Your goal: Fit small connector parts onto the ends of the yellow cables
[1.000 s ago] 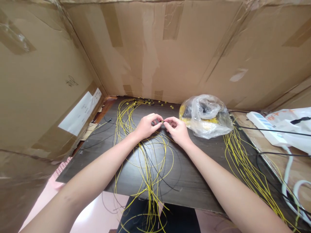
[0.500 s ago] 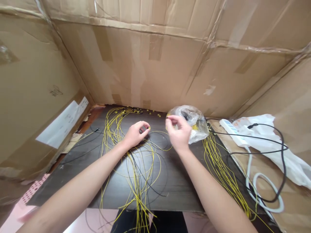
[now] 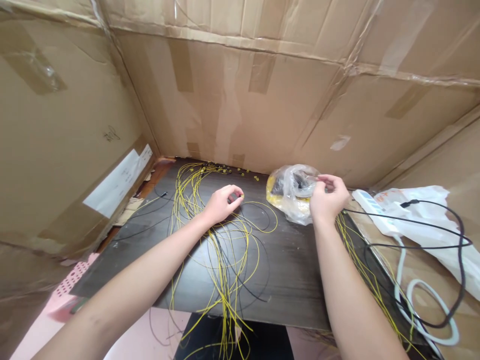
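Wires (image 3: 225, 295), thin, yellow and some black, lie in a loose bundle across the table (image 3: 292, 280). Their long axis goes mainly from the far edge toward the person; near the far edge the ends bend over and point to the right, while the near part hangs down over the front edge. The middle of the bundle passes below the left hand (image 3: 223, 205) and its wrist, with several round loops spreading to the right.

The left hand has thumb and forefinger closed into a ring, and at their tips it pinches a small yellow piece (image 3: 242, 196). This piece is too small to tell which way it points. A single yellow loop begins just beside these fingertips, goes to the right and curves back toward the person.

The right hand (image 3: 330, 197) is raised at the right side of a clear plastic bag (image 3: 292, 212), its fingers curled and the thumb near the forefinger. I cannot tell whether it has hold of anything, nor whether it touches the bag. Tiny yellow bits (image 3: 256, 178) lie near the foot of the cardboard wall (image 3: 225, 110). On the right, more yellow strands (image 3: 347, 240) run beside the forearm, and a white power strip (image 3: 371, 210) lies beyond them.
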### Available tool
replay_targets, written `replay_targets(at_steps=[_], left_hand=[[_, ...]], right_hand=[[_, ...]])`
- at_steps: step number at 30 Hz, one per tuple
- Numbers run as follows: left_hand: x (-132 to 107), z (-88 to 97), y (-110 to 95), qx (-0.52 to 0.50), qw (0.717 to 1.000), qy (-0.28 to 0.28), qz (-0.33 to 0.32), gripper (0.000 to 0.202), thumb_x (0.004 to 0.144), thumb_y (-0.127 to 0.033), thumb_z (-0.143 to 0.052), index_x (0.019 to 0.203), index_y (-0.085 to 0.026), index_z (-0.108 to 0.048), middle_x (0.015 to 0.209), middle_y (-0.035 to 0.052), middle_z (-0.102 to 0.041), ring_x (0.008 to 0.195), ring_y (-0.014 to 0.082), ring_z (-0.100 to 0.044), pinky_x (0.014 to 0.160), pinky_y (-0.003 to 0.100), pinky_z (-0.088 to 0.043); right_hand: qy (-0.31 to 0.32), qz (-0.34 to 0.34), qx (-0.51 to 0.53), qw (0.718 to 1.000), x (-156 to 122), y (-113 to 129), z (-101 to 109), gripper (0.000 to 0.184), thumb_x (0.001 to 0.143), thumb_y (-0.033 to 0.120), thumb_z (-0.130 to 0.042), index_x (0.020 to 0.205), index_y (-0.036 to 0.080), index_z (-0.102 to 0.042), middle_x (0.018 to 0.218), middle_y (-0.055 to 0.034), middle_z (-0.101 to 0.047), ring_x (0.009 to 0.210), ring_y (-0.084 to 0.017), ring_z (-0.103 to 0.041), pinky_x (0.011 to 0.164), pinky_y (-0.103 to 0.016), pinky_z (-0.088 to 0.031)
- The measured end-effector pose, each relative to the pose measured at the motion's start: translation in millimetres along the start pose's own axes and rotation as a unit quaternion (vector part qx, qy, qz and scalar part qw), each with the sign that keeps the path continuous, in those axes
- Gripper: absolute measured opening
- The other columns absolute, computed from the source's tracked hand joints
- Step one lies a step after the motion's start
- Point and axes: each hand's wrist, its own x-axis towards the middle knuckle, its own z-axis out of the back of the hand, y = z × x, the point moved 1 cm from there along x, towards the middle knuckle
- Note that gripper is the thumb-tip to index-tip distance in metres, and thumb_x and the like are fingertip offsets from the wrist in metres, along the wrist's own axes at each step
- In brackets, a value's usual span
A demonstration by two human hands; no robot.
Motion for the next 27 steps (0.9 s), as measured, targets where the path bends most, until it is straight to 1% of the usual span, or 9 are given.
replay_targets(at_steps=[2, 4, 8, 10, 13, 16, 19, 24, 27], left_hand=[[-0.1, -0.5, 0.3, -0.003, 1.0, 0.001, 0.002, 0.01, 0.093, -0.028, -0.066, 0.099, -0.02, -0.069, 0.095, 0.0022, -0.073, 0.069, 0.013, -0.065, 0.069, 0.027, -0.053], [-0.1, -0.8, 0.2, -0.007, 1.0, 0.001, 0.004, 0.01, 0.093, -0.028, -0.067, 0.099, -0.02, -0.069, 0.094, 0.0021, -0.074, 0.069, 0.0131, -0.065, 0.07, 0.027, -0.054], [0.9, 0.3, -2.8, -0.036, 0.999, -0.018, 0.019, 0.013, 0.093, -0.029, -0.068, 0.101, -0.019, -0.072, 0.095, 0.0031, -0.076, 0.072, 0.0136, -0.067, 0.071, 0.027, -0.056], [2.5, 1.4, -5.5, -0.068, 0.996, -0.041, 0.032, 0.016, 0.092, -0.03, -0.07, 0.104, -0.019, -0.074, 0.098, 0.0047, -0.078, 0.075, 0.0136, -0.069, 0.071, 0.026, -0.057], [6.8, 2.7, -8.5, -0.158, 0.983, -0.065, 0.068, 0.026, 0.088, -0.037, -0.075, 0.107, -0.018, -0.076, 0.101, 0.0078, -0.078, 0.074, 0.0137, -0.069, 0.065, 0.025, -0.057], [12.2, 4.2, -6.4, -0.267, 0.951, -0.073, 0.135, 0.037, 0.083, -0.043, -0.081, 0.11, -0.017, -0.076, 0.104, 0.0096, -0.079, 0.066, 0.0116, -0.066, 0.058, 0.024, -0.055], [17.3, 10.4, 3.2, -0.333, 0.911, -0.133, 0.205, 0.041, 0.08, -0.041, -0.084, 0.112, -0.018, -0.073, 0.112, 0.0096, -0.077, 0.066, 0.0089, -0.064, 0.055, 0.02, -0.054], [22.1, 36.5, 24.1, -0.366, 0.846, -0.291, 0.256, 0.032, 0.082, -0.03, -0.083, 0.108, -0.019, -0.067, 0.106, 0.0055, -0.074, 0.074, 0.0076, -0.067, 0.058, 0.015, -0.054], [23.2, 55.7, 29.7, -0.374, 0.821, -0.341, 0.264, 0.028, 0.086, -0.026, -0.081, 0.105, -0.02, -0.062, 0.1, 0.0032, -0.074, 0.077, 0.008, -0.071, 0.066, 0.016, -0.057]], right_hand=[[-0.012, 0.044, -0.001, 0.999, -11.5, 12.9, 1.5, 0.021, 0.078, 0.022, -0.048, 0.087, 0.019, -0.067, 0.084, -0.0091, -0.072, 0.078, -0.025, -0.069, 0.078, -0.039, -0.056], [0.038, 0.102, 0.006, 0.994, -30.1, 27.5, -2.4, 0.02, 0.08, 0.02, -0.049, 0.089, 0.021, -0.067, 0.083, -0.0079, -0.071, 0.076, -0.024, -0.067, 0.077, -0.039, -0.055], [0.291, 0.234, 0.043, 0.927, -79.1, 52.8, -26.1, 0.022, 0.086, 0.018, -0.049, 0.094, 0.021, -0.07, 0.088, -0.0095, -0.072, 0.079, -0.025, -0.065, 0.077, -0.039, -0.053], [0.352, 0.266, 0.026, 0.897, -97.3, 58.5, -39.0, 0.026, 0.09, 0.021, -0.052, 0.107, 0.018, -0.071, 0.1, -0.0135, -0.074, 0.091, -0.029, -0.065, 0.084, -0.043, -0.052], [0.364, 0.269, -0.017, 0.892, -107.9, 57.7, -51.0, 0.032, 0.096, 0.031, -0.056, 0.121, 0.016, -0.069, 0.117, -0.0171, -0.073, 0.104, -0.034, -0.062, 0.087, -0.046, -0.049], [0.364, 0.263, -0.032, 0.893, -104.9, 51.8, -52.2, 0.022, 0.102, 0.029, -0.051, 0.104, 0.02, -0.07, 0.111, -0.0137, -0.074, 0.103, -0.031, -0.06, 0.087, -0.045, -0.044], [0.339, 0.226, -0.033, 0.913, -96.3, 46.2, -46.5, 0.023, 0.104, 0.025, -0.046, 0.091, 0.022, -0.065, 0.097, -0.0103, -0.074, 0.096, -0.028, -0.061, 0.087, -0.043, -0.04], [0.282, 0.106, 0.049, 0.952, -80.8, 49.9, -32.3, 0.023, 0.104, 0.031, -0.042, 0.089, 0.023, -0.058, 0.086, -0.0061, -0.071, 0.086, -0.024, -0.063, 0.089, -0.042, -0.042], [0.242, -0.012, 0.153, 0.958, -66.1, 60.3, -29.9, 0.023, 0.104, 0.041, -0.045, 0.096, 0.024, -0.058, 0.078, -0.0028, -0.068, 0.077, -0.021, -0.064, 0.078, -0.037, -0.047]])
